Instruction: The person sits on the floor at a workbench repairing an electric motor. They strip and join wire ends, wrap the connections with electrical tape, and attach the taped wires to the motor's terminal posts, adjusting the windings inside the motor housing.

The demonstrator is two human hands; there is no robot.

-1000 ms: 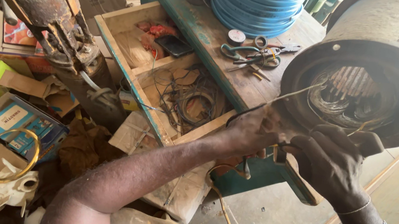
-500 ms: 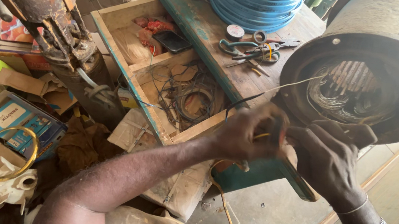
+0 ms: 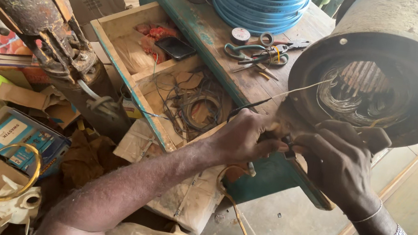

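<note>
Where both hands meet, left hand pinches a thin wire — right hand fingers curl, grip hidden.

The left hand is curled into a loose fist, forearm stretched forward from below. The right hand sits just beside it, fingers bent, wrist angled in from the right.

Bright daylight washes in from the upper right, blowing out that corner; shadows stay soft, focus sharp throughout.
</note>
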